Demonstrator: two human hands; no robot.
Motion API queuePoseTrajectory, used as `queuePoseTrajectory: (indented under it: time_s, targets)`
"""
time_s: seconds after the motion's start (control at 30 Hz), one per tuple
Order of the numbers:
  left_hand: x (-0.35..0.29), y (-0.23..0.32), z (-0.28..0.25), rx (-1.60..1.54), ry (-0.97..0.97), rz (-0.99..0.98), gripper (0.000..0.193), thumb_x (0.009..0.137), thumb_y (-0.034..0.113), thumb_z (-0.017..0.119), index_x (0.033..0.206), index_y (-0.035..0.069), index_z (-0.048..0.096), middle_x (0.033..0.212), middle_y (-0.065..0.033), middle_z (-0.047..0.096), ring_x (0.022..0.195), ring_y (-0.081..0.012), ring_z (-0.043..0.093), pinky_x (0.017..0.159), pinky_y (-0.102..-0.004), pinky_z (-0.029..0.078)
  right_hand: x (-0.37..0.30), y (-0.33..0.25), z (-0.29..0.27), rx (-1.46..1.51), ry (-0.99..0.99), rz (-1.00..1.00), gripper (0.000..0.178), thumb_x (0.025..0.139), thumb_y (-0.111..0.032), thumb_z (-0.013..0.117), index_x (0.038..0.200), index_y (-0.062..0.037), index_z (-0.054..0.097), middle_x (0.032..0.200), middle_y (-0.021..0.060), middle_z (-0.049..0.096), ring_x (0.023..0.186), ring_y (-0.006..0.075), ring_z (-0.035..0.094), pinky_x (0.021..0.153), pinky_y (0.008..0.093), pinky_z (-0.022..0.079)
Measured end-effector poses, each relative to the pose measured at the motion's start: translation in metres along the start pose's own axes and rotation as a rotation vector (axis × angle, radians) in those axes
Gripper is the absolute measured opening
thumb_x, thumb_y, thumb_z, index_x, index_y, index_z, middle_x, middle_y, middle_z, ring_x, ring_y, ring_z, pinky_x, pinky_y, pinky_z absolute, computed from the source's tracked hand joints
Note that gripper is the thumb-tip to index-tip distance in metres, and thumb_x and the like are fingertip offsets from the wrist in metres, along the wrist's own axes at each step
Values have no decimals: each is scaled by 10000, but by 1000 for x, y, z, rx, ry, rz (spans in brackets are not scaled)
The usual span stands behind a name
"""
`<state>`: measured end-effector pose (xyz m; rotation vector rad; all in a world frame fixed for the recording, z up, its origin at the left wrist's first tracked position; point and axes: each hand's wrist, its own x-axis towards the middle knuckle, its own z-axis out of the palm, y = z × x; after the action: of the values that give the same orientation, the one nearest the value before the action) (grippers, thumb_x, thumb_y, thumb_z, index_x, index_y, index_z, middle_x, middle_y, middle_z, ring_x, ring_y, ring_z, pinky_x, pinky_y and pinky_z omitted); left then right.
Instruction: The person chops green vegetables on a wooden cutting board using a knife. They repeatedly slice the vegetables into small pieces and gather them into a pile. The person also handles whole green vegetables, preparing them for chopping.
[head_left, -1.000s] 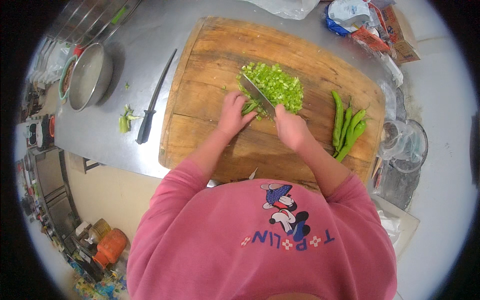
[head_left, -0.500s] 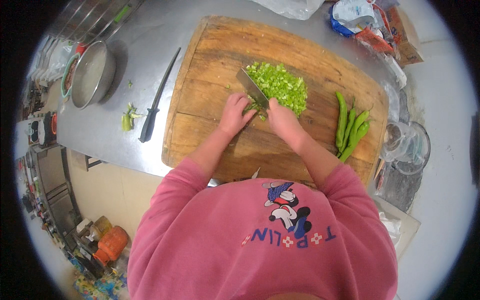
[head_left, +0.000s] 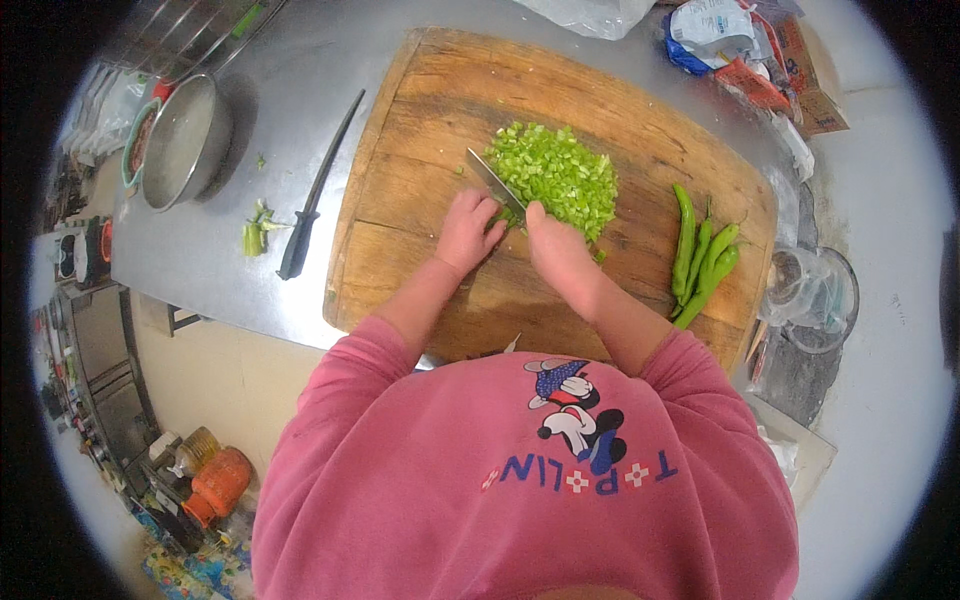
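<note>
The right hand (head_left: 560, 255) grips the cleaver (head_left: 497, 182), blade slanting up-left; the left hand (head_left: 466, 232), fingers curled, rests beside it; the chopped green chillies (head_left: 558, 178) heap just beyond, mid cutting board (head_left: 420, 110); whole chillies (head_left: 702, 258) lie near its right edge.

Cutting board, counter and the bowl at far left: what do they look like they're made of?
Cutting board: wood, going by the brown grain lines and worn, unvarnished surface. Counter: probably stainless steel, a dull grey sheet with soft reflections. Bowl: likely steel too, with a brushed silver inside and a thin rim.
</note>
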<state>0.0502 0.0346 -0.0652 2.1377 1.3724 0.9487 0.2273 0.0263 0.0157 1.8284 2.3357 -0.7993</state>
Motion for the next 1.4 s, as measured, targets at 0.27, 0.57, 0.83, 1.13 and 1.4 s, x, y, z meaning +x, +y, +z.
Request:
queuePoseTrajectory:
  time_s: [0.27,0.57,0.83,1.13,1.4]
  targets:
    - [-12,8,-12,-43,71,21,388,677,139,809,989,48,598,1085,-163,549,1031,-381,518,915,-442,443,-18,8,-19,61,-47,16,120,901,-39,434,1010,13,435,886,280,641,815,457,649,708,522,511]
    - [-10,6,-5,-22,-30,9,322,707,129,784,961,55,600,1074,-167,558,1018,-383,524,878,-440,457,-15,-3,0,42,-32,-15,117,908,-43,442,1013,6,422,786,276,630,761,465,639,678,543,498]
    - [-4,6,4,-26,31,63,320,703,95,779,962,52,595,1093,-167,563,1019,-379,533,873,-440,461,-5,8,-8,148,62,57,169,957,-149,493,1003,-4,419,733,282,623,711,471,622,636,546,487]
    - [-4,8,4,-11,49,-10,342,674,110,791,945,48,591,1042,-163,568,989,-377,533,857,-442,458,-33,3,-20,2,-120,56,133,882,-5,433,1014,11,439,891,287,647,830,453,655,723,524,520]
    - [-3,5,4,-16,27,23,331,668,99,784,923,45,581,1009,-162,561,951,-381,535,823,-451,460,5,1,5,100,61,-2,129,925,-79,473,992,23,431,758,293,625,755,472,637,661,541,495]
